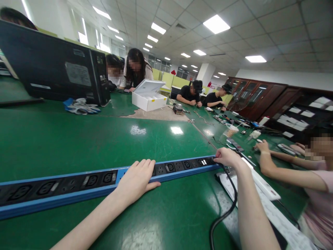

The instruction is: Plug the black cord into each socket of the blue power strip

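A long blue power strip [179, 166] with black sockets lies across the green table, running from the left edge to the right of centre. My left hand [137, 178] is laid over its middle, fingers across the top and thumb along the near side, gripping it. At the strip's right end, my right hand [227, 158] is closed, with its fingertips pinched where a black cable [232, 199] comes out. The cable bends down from under that hand towards the table's near side. What exactly lies between those fingertips is partly hidden.
A black computer case [59, 66] stands at the left, with gloves [80, 106] beside it. An open white box [149, 95] sits farther back. A white power strip [265, 182] lies at right, near a co-worker's arms [275, 170]. Other people lean over the table's far side.
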Action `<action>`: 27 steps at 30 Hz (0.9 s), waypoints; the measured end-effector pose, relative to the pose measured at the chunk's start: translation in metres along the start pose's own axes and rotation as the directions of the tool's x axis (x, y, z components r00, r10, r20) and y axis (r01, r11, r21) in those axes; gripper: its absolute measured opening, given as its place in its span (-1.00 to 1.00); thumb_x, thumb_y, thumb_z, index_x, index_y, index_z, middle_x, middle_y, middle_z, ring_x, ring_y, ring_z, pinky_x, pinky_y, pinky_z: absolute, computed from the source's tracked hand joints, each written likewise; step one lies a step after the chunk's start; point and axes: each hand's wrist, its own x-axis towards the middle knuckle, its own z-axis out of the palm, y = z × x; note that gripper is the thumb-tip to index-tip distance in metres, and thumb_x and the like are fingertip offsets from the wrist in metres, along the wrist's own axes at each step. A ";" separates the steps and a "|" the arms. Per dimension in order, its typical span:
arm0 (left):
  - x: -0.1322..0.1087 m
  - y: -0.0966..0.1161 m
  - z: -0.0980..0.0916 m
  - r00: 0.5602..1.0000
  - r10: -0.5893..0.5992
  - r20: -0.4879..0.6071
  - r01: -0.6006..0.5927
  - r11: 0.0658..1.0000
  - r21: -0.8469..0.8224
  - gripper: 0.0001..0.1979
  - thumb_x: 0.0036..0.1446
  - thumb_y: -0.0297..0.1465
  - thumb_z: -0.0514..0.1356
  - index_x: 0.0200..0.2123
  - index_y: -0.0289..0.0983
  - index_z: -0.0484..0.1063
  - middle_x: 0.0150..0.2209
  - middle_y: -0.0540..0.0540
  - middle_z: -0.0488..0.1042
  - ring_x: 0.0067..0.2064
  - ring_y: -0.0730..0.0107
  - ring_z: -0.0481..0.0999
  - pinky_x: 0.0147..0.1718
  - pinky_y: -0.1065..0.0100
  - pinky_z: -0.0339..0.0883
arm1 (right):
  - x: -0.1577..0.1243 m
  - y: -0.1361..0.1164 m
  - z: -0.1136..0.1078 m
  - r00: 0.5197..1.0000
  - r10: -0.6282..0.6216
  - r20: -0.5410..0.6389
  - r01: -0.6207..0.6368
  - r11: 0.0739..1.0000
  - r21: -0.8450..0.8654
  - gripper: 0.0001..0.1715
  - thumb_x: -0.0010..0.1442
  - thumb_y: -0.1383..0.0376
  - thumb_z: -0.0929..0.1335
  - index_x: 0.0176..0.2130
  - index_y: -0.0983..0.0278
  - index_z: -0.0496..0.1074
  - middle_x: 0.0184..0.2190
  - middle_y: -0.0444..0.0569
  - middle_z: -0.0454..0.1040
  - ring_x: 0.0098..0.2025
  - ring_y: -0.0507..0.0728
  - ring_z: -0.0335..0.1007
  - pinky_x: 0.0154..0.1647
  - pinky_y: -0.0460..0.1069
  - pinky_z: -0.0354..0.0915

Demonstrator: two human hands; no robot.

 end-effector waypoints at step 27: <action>0.001 -0.001 0.004 1.000 0.013 -0.016 -0.013 1.000 0.000 -0.30 0.22 0.11 0.12 0.16 -0.34 0.34 -0.02 -0.31 0.50 0.03 0.00 0.48 0.01 0.11 0.30 | -0.015 -0.008 -0.011 0.992 -0.048 -0.114 0.045 0.999 -0.029 -0.78 0.30 0.17 0.34 -0.19 0.27 0.49 -0.20 0.11 0.59 -0.21 0.18 0.53 -0.29 -0.05 0.22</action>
